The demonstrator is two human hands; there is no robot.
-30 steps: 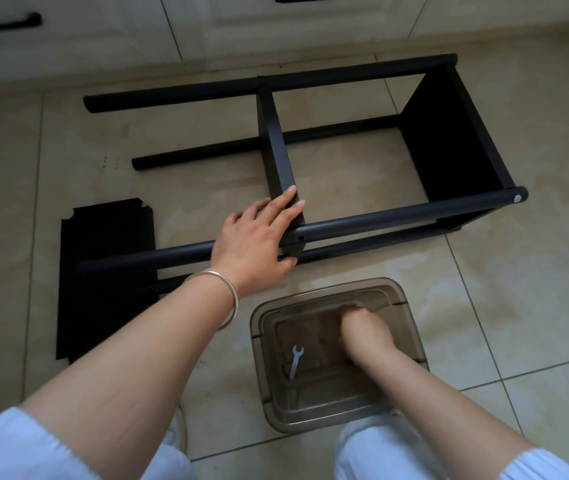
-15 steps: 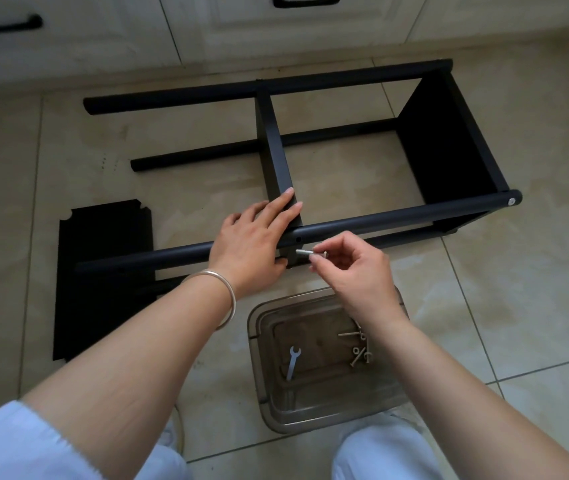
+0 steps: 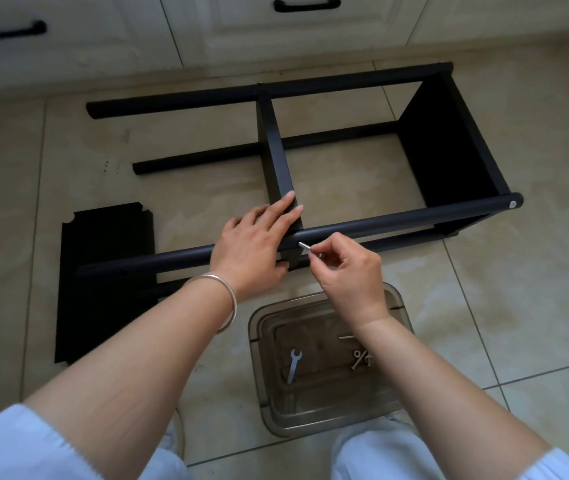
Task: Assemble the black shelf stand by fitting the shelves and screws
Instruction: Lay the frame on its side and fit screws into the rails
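You are on the screw-fitting step for the middle shelf of the shelf stand, which lies on its side on the floor. Your left hand lies flat, fingers straight, pressing shelf and near rail together. Your right hand, at 3 o'clock from it, pinches a screw with its tip at the rail. Next, seat it squarely in the hole and turn. The hole itself is too dark to see. The spanner and spare screws wait in the tray at 6 o'clock; a loose shelf lies at 9 o'clock.
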